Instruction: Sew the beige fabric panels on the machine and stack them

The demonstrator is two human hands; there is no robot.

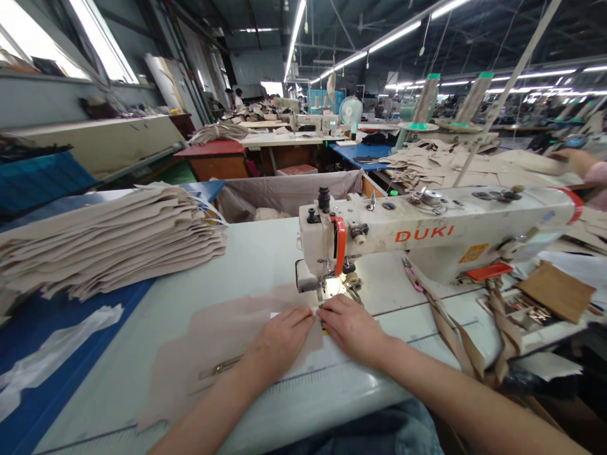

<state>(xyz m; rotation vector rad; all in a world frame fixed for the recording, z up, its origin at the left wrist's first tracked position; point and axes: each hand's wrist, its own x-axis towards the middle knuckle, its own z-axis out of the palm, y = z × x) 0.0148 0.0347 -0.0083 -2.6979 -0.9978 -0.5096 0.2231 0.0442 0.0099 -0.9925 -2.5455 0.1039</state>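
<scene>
A beige fabric piece lies flat on the white sewing table, its right end under the presser foot of a white DUKI sewing machine. My left hand rests on the fabric, fingers pressed together at a small white label near the needle. My right hand lies beside it, fingers bent down onto the fabric edge just in front of the presser foot. The fingertips of both hands almost meet.
A tall stack of beige cut pieces sits at the left on a blue surface. Beige straps hang off the table at right, near a brown card. A grey cloth bin stands behind the table. Other workstations and people fill the background.
</scene>
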